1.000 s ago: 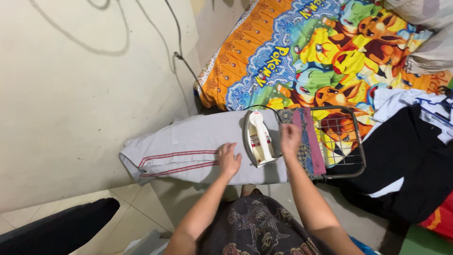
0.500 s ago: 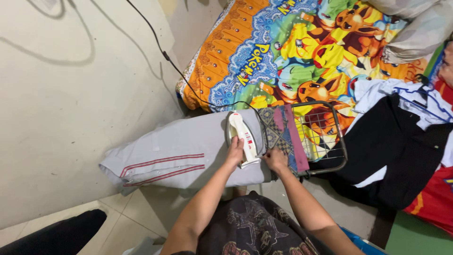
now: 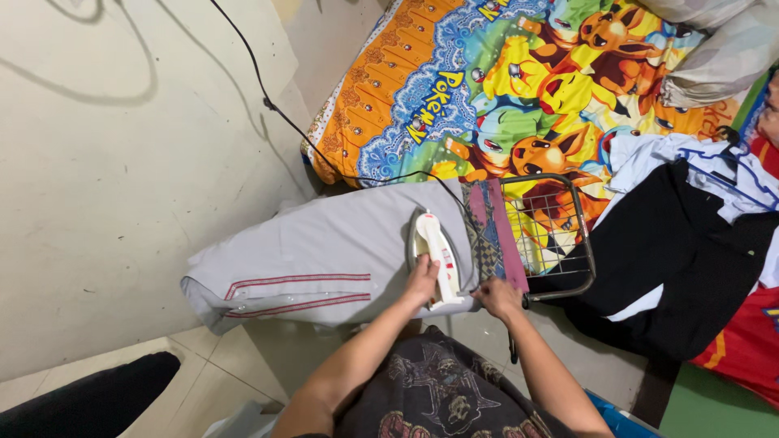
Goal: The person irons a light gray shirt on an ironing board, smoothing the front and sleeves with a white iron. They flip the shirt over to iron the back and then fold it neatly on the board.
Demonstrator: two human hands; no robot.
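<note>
Left hand (image 3: pixel 423 281) gripping white iron (image 3: pixel 436 255), right hand (image 3: pixel 497 297) clutching grey garment's (image 3: pixel 324 243) near edge, both forearms outstretched.

Bare forearms, no sleeves in view, dark garment with pale skull-like print

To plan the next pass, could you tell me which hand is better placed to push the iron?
Probably the left hand: it grips the white iron on the grey garment. The right hand rests at the board's edge.
</note>
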